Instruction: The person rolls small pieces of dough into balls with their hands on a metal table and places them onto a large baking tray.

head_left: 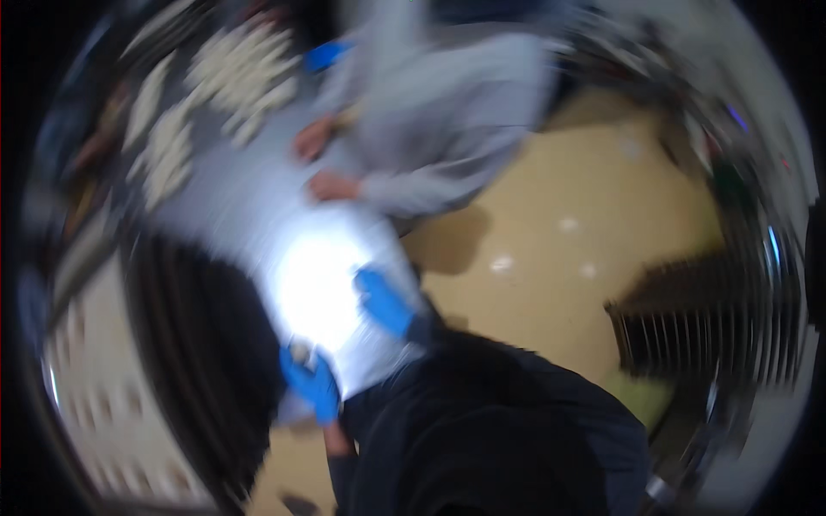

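Observation:
My left hand [311, 385], in a blue glove, is at the near edge of a shiny metal-looking table [228, 176]. A small pale lump [299, 353] sits between its thumb and fingers, too blurred to name. My right hand [385, 303], also blue-gloved, is over the table's right side, next to a strong bright glare. Motion smears its fingers, so I cannot tell whether they hold anything. Many pale, finger-long pieces [241, 73] lie in heaps and rows at the table's far left.
Across the table, a person in a light grey top [456, 120] has both bare hands [331, 185] at its edge. A dark ribbed stack [206, 335] stands left of the table, beside a pale tray-like panel [112, 378]. Dark slatted racks [705, 322] stand right, on yellowish floor [559, 224].

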{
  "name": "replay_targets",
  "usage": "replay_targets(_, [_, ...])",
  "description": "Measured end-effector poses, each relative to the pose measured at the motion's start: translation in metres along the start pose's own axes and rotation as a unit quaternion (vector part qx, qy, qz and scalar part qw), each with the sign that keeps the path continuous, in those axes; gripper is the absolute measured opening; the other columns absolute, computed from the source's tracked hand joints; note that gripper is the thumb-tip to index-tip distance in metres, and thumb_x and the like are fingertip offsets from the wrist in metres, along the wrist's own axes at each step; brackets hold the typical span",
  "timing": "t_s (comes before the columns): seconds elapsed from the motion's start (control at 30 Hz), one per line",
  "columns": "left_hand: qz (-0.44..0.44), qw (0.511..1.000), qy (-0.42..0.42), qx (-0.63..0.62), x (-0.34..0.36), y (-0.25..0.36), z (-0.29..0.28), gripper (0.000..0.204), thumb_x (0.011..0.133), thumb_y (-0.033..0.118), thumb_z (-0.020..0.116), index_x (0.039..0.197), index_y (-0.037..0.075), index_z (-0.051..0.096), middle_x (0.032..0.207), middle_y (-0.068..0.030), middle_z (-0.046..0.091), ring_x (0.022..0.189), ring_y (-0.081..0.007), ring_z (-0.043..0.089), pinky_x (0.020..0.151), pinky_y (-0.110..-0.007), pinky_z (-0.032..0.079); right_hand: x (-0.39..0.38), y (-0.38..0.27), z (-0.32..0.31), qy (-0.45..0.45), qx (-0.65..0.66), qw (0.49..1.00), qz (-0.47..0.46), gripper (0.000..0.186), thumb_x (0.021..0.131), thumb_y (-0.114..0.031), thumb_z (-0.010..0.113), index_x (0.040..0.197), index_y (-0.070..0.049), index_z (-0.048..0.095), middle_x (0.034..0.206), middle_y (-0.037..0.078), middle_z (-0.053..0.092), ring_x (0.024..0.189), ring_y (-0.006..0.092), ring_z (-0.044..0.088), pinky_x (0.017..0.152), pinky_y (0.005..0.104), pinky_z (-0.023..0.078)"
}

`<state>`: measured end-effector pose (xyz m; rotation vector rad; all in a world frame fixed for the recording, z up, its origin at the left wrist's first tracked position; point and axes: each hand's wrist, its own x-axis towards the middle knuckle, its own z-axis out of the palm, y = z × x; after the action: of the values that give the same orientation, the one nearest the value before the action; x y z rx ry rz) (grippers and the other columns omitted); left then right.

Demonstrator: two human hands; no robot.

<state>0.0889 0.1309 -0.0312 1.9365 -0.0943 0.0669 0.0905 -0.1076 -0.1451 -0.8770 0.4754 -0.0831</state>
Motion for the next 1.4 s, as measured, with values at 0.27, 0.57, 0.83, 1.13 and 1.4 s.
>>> replay_targets(0.27, [0.124,0.987,-0.019,0.103,0.017,0.034,-0.017,0.051,0.101,0.03,0.065,0.137,-0.006,0.054,0.13,-0.0244,0.061,0.115,-0.0346,0.061,0.102,-0.046,0.049,-0.045,-0.102,0.108,0.016,-0.821,0.528,-0.215,0.052,0.093,-0.009,0.05,0.143,0.004,0.049,0.124,0.019,0.06,0.112,0.0311,0.061,0.095,0.0422,0.05])
replay_targets(0.57, [0.248,0.953,-0.162,-0.053,0.017,0.067,0.033,0.058,0.1,0.031,0.068,0.141,-0.007,0.051,0.138,-0.0257,0.058,0.122,-0.0355,0.059,0.107,-0.048,0.047,0.002,-0.032,0.08,0.217,-0.824,-0.497,-0.166,0.048,0.102,-0.017,0.068,0.14,0.008,0.055,0.127,0.021,0.07,0.117,0.0306,0.069,0.103,0.0401,0.057])
replay_targets(0.83, [0.162,0.986,-0.048,-0.016,0.037,-0.052,-0.013,0.065,0.099,0.032,0.07,0.145,-0.008,0.049,0.144,-0.0269,0.055,0.128,-0.0364,0.057,0.111,-0.05,0.045,0.053,0.024,0.052,0.169,-0.937,-0.089,-0.292,0.037,0.105,-0.019,0.054,0.136,0.002,0.058,0.136,0.016,0.062,0.123,0.0273,0.061,0.111,0.0422,0.047])
replay_targets(1.13, [-0.08,0.988,0.131,-0.019,0.013,0.022,-0.025,0.061,0.103,0.022,0.062,0.152,-0.007,0.04,0.151,-0.0224,0.048,0.137,-0.0312,0.05,0.116,-0.04,0.037,-0.045,-0.112,0.163,-0.162,-0.582,0.75,-0.27,0.048,0.08,0.002,0.069,0.127,-0.006,0.06,0.113,0.016,0.062,0.108,0.0388,0.059,0.095,0.0445,0.05])
replay_targets(1.4, [-0.099,0.969,0.223,-0.045,-0.007,0.019,-0.021,0.051,0.107,0.018,0.056,0.148,-0.008,0.043,0.14,-0.025,0.057,0.126,-0.0346,0.057,0.109,-0.039,0.043,-0.056,-0.066,0.177,-0.277,-0.619,0.682,-0.272,0.057,0.081,0.0,0.064,0.137,0.0,0.057,0.109,0.018,0.059,0.102,0.0376,0.057,0.092,0.0474,0.049])
